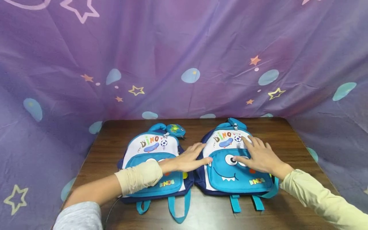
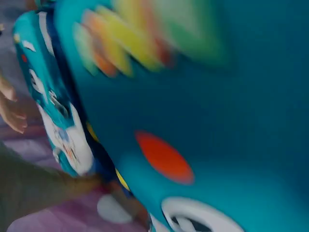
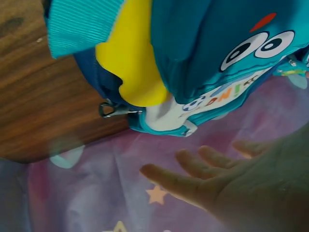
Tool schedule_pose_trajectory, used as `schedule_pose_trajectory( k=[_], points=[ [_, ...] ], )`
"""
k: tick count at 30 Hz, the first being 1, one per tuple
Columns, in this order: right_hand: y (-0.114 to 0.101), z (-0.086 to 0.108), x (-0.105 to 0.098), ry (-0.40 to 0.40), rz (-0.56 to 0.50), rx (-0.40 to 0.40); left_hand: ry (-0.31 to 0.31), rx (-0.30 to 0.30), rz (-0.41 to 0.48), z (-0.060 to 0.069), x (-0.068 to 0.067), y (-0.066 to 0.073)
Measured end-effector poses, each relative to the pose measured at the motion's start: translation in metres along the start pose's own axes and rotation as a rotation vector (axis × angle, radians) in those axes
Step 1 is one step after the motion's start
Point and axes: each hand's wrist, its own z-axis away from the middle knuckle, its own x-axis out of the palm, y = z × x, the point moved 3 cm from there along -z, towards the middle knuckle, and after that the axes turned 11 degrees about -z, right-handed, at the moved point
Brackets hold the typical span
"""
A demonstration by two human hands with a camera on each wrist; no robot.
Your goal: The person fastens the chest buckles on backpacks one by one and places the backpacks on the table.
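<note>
Left hand [image 1: 187, 158] bridges 2 backpacks [image 1: 221, 177], right hand [image 1: 263, 156] over 1; table [image 1: 104, 155] margin outside.

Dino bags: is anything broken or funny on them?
Nothing stands out. The left bag and right bag lie face up on the table, no rips or spills showing, though the left arm and right hand hide some parts.

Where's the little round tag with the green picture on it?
In the head view, the round tag is near the middle, at the top right of the left backpack, just beside its blue top loop.
</note>
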Motion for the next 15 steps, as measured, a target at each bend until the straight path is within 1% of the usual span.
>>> schedule_pose_trajectory(
  k=[2, 8, 10, 12, 13, 15],
  points=[
    [0.003, 0.002, 0.000, -0.009, -0.022, 0.057, 0.026, -0.066, 0.115, -0.003, 0.000, 0.006],
    [0.014, 0.007, 0.003, -0.041, -0.118, 0.234, 0.139, -0.313, 0.447, -0.013, -0.001, 0.016],
    [0.020, 0.010, 0.005, -0.062, -0.148, 0.292, 0.161, -0.369, 0.525, -0.016, 0.001, 0.018],
    [0.027, 0.014, 0.007, -0.094, -0.165, 0.346, 0.162, -0.412, 0.585, -0.019, 0.004, 0.019],
    [0.031, 0.016, 0.008, -0.116, -0.177, 0.372, 0.159, -0.432, 0.609, -0.020, 0.006, 0.020],
    [0.038, 0.021, 0.011, -0.187, -0.222, 0.427, 0.153, -0.477, 0.664, -0.022, 0.009, 0.020]
  ],
)
